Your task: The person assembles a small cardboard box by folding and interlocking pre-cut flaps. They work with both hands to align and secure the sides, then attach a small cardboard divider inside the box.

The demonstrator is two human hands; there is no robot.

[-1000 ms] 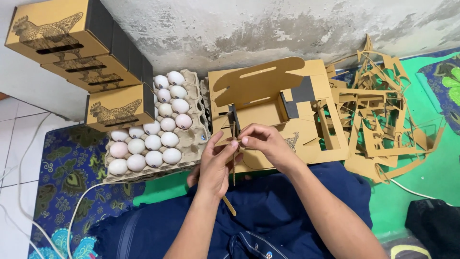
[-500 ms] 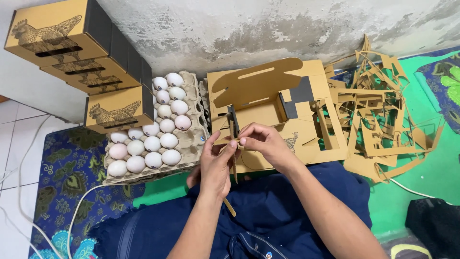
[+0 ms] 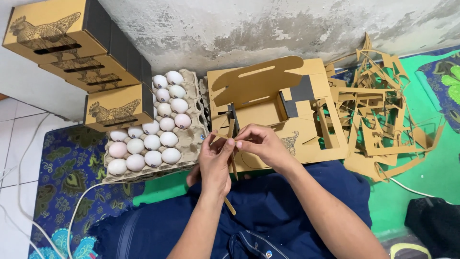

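My left hand [image 3: 215,160] and my right hand [image 3: 261,144] meet over my lap, both pinching a thin brown cardboard strip [image 3: 233,139] that runs up from between the fingers and down below my left wrist. Just beyond them lies a flat brown die-cut cardboard box blank [image 3: 268,105] with a black inside face and a chicken drawing. To the left, a grey pulp egg tray [image 3: 191,139] holds several white and pale pink eggs [image 3: 153,142].
Three assembled brown boxes [image 3: 76,57] with chicken prints are stacked at the far left against a rough grey wall. A heap of cardboard offcuts [image 3: 383,110] lies to the right on a green mat. White cables [image 3: 72,220] run over the patterned blue cloth.
My hands have stayed together on the strip and shifted only slightly; the strip's upper end has tilted a little.
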